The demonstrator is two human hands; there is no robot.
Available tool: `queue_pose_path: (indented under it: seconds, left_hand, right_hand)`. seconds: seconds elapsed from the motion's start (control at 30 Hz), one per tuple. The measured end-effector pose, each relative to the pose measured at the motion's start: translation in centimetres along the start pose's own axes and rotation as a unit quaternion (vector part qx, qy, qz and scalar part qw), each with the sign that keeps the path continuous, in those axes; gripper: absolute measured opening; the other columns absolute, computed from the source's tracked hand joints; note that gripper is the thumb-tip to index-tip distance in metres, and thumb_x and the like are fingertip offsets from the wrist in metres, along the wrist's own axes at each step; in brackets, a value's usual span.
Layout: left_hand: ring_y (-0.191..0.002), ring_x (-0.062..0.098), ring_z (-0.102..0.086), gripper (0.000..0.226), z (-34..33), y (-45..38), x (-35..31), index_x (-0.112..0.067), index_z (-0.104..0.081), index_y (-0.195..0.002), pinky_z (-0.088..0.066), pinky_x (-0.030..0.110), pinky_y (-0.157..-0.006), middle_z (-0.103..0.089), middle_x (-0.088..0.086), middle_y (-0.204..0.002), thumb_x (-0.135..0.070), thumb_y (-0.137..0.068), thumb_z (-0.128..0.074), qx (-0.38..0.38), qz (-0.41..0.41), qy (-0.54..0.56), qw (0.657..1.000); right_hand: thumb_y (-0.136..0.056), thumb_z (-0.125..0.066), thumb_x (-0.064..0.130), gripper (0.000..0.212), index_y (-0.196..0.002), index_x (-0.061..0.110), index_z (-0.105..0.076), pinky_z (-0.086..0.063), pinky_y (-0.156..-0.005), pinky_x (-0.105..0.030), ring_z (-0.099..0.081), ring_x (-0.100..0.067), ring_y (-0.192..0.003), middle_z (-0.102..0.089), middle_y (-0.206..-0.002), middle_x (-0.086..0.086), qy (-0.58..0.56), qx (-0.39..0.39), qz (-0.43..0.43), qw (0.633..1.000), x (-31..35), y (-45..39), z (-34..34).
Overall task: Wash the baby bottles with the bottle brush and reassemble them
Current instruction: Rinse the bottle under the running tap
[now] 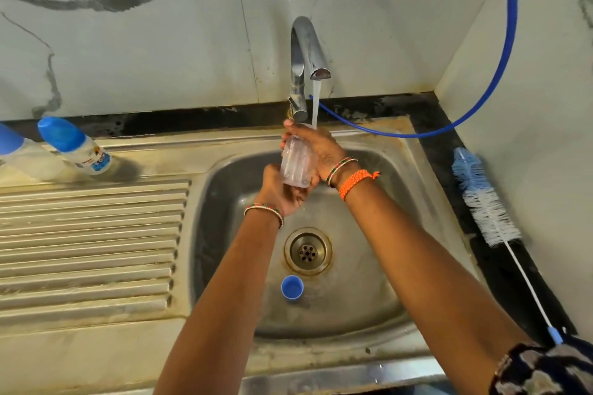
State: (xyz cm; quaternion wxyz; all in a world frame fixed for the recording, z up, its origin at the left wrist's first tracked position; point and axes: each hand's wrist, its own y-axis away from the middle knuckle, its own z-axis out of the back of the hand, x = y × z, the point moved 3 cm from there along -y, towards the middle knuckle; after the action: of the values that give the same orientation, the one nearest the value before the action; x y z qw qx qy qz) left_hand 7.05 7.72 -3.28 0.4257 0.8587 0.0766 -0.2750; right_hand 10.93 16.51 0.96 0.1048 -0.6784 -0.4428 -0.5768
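Clear plastic bottle, uncapped, is held over the sink under the tap, its open end up at the running water. My right hand wraps the upper part of the bottle, fingers curled around it. My left hand cups the base from below, fingers curled against it. Both hands grip the same bottle, above the far part of the basin.

Blue cap lies in the basin, near side of the drain, apart from both hands.

Brush lies on the dark counter to the right of the sink, bristles at the far end, thin handle running toward me. It touches neither hand.

Two capped bottles stand on the far left of the drainboard: one fully in view, tilted in the wide-angle view, and a second cut off by the left edge.

Blue hose loops from the tap base across the right wall.
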Motion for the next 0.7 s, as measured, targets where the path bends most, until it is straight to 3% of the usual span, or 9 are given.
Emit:
queue_pose_path:
  seconds: [0.1,0.2,0.27,0.33,0.4,0.47,0.53,0.6,0.7]
  left_hand:
    - [-0.052,0.017,-0.057,0.042,-1.6,0.3,0.0,-0.007,-0.056,-0.084,-0.043,0.02,-0.042,-0.062,0.009,-0.066,-0.033,-0.096,-0.025,-0.054,-0.067,-0.073,0.994]
    - [-0.07,0.024,-0.056,0.03,-2.5,0.6,0.5,-0.009,-0.051,-0.092,-0.046,0.031,-0.059,-0.057,0.007,-0.08,-0.032,-0.099,-0.033,-0.144,-0.23,-0.193,0.943]
    - [-0.057,0.025,-0.056,0.037,-2.1,0.6,0.5,-0.009,-0.051,-0.077,-0.043,0.024,-0.045,-0.055,0.005,-0.063,-0.026,-0.099,-0.026,-0.113,-0.185,-0.121,0.969]
    - [-0.035,0.016,-0.047,0.043,-1.5,0.7,0.1,-0.008,-0.05,-0.073,-0.027,0.013,-0.028,-0.053,0.006,-0.051,-0.023,-0.097,-0.018,-0.002,-0.038,-0.004,0.999]
    - [-0.033,0.011,-0.043,0.044,-0.4,0.6,0.0,-0.006,-0.051,-0.078,-0.022,0.013,-0.023,-0.053,0.008,-0.054,-0.025,-0.095,-0.015,0.073,0.016,0.033,0.997]
    - [-0.035,0.011,-0.044,0.045,-0.1,0.3,0.4,-0.005,-0.052,-0.081,-0.022,0.012,-0.024,-0.052,0.009,-0.057,-0.028,-0.094,-0.016,0.087,0.028,0.041,0.995]
    - [-0.036,0.014,-0.048,0.046,-0.8,0.6,0.9,-0.004,-0.053,-0.083,-0.027,0.011,-0.028,-0.054,0.01,-0.057,-0.03,-0.094,-0.016,0.07,0.026,0.066,0.995]
    - [-0.037,0.015,-0.052,0.045,-1.3,0.2,1.3,-0.007,-0.053,-0.082,-0.034,0.011,-0.033,-0.056,0.008,-0.053,-0.03,-0.094,-0.016,0.013,-0.001,0.066,0.998]
    - [-0.053,0.016,-0.056,0.046,-2.0,-0.3,1.8,-0.009,-0.055,-0.09,-0.044,0.019,-0.048,-0.059,0.006,-0.062,-0.039,-0.095,-0.02,-0.062,-0.036,0.026,0.997]
  right_hand:
    - [-0.079,-0.071,0.046,0.035,-0.074,0.012,-0.065,-0.052,-0.063,-0.024,-0.062,-0.018,-0.07,-0.067,-0.077,-0.005,0.064,-0.16,-0.031,0.984,-0.1,-0.8,0.7]
    - [-0.081,-0.063,0.055,0.048,-0.092,0.008,-0.067,-0.052,-0.078,-0.032,-0.062,-0.022,-0.083,-0.069,-0.097,-0.011,0.14,-0.234,-0.018,0.962,-0.1,-1.2,0.8]
    - [-0.081,-0.07,0.041,0.038,-0.097,0.007,-0.064,-0.051,-0.072,-0.03,-0.06,-0.022,-0.084,-0.066,-0.096,-0.011,0.173,-0.196,0.022,0.965,0.0,-0.7,0.3]
    - [-0.08,-0.073,0.022,0.022,-0.092,0.008,-0.06,-0.052,-0.069,-0.029,-0.06,-0.024,-0.084,-0.063,-0.09,-0.009,0.102,-0.099,0.037,0.989,0.3,0.3,0.0]
    - [-0.085,-0.065,0.011,0.009,-0.092,0.006,-0.063,-0.052,-0.081,-0.033,-0.059,-0.025,-0.089,-0.061,-0.095,-0.012,-0.015,0.035,0.014,0.999,0.8,1.0,-0.1]
    - [-0.088,-0.06,0.013,0.013,-0.097,0.005,-0.065,-0.049,-0.091,-0.036,-0.06,-0.024,-0.094,-0.062,-0.101,-0.013,-0.033,0.085,-0.007,0.996,0.7,1.0,0.3]
    - [-0.089,-0.061,0.02,0.015,-0.094,0.006,-0.065,-0.051,-0.088,-0.039,-0.062,-0.026,-0.093,-0.065,-0.097,-0.013,0.029,0.043,-0.005,0.999,0.2,0.6,0.3]
    - [-0.087,-0.066,0.027,0.018,-0.085,0.01,-0.063,-0.054,-0.081,-0.039,-0.063,-0.029,-0.086,-0.065,-0.086,-0.012,0.088,-0.05,-0.002,0.995,-0.4,0.5,0.2]
    - [-0.089,-0.061,0.039,0.03,-0.069,0.017,-0.058,-0.048,-0.085,-0.035,-0.058,-0.024,-0.081,-0.062,-0.082,-0.007,0.19,-0.174,0.026,0.966,-0.2,0.6,0.1]
